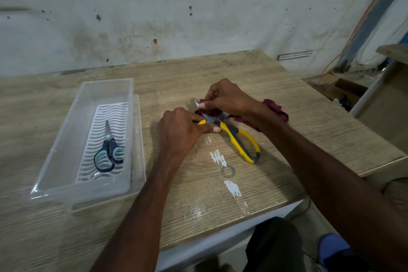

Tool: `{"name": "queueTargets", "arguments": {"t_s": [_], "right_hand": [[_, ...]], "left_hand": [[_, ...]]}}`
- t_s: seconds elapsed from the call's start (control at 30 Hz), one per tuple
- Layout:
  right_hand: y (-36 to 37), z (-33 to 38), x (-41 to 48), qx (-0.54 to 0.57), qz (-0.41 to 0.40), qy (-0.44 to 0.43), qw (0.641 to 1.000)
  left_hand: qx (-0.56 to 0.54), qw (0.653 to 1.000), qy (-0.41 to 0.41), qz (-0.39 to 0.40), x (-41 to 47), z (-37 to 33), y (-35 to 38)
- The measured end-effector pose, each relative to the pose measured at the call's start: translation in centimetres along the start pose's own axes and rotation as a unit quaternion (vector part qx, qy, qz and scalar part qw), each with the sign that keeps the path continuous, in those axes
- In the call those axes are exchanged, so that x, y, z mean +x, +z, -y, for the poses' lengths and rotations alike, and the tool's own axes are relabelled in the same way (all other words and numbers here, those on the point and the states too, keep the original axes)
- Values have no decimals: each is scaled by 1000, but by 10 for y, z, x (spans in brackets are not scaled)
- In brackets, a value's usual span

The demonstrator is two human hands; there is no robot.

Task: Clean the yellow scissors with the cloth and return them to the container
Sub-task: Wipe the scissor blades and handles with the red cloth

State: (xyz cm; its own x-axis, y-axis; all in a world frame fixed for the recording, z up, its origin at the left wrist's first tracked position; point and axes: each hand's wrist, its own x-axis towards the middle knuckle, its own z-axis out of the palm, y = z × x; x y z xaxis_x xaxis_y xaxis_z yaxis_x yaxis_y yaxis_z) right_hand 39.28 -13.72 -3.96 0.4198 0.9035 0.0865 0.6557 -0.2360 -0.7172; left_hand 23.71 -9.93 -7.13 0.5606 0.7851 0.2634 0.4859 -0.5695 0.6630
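Note:
The yellow scissors [241,141] lie spread apart on the wooden table, one yellow-and-grey handle loop pointing toward me. My left hand [180,130] grips the other handle, which it mostly hides. My right hand [227,98] pinches the dark red cloth [276,109] against a blade tip near the table's middle. The cloth bunches under my right wrist and sticks out on its right side. The clear plastic container [66,139] stands at the left, with a white ridged insert on its floor.
Blue scissors [109,150] lie shut inside the container on the insert. The container sits on its clear lid [140,150]. White scuff marks and a ring stain mark the table in front of me. The table's right edge drops off near a cluttered floor.

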Motion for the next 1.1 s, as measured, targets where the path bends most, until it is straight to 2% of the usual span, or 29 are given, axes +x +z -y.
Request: {"name": "queueTargets", "arguments": {"t_s": [0.07, 0.23, 0.33, 0.57, 0.7, 0.87, 1.03, 1.1], "right_hand": [[-4, -2, -8, 19, 14, 2, 1000], [10, 5, 9, 15, -50, 17, 999], [18, 11, 17, 45, -55, 39, 997], [-6, 4, -1, -16, 69, 27, 997], [0, 15, 7, 8, 47, 39, 998], [19, 14, 21, 71, -75, 53, 993], [-10, 12, 22, 62, -32, 60, 996], [-22, 6, 9, 100, -8, 50, 994]], "left_hand": [[3, 1000, 0, 2, 0, -1, 0], [23, 999, 18, 15, -3, -6, -3], [23, 1000, 8, 7, -5, -4, -3], [7, 1000, -8, 4, -2, -5, -3], [25, 1000, 7, 7, -1, -4, -2], [34, 999, 19, 10, -6, -7, -3], [19, 1000, 6, -13, -7, -7, -2], [23, 1000, -8, -20, -5, -7, -1]]}}
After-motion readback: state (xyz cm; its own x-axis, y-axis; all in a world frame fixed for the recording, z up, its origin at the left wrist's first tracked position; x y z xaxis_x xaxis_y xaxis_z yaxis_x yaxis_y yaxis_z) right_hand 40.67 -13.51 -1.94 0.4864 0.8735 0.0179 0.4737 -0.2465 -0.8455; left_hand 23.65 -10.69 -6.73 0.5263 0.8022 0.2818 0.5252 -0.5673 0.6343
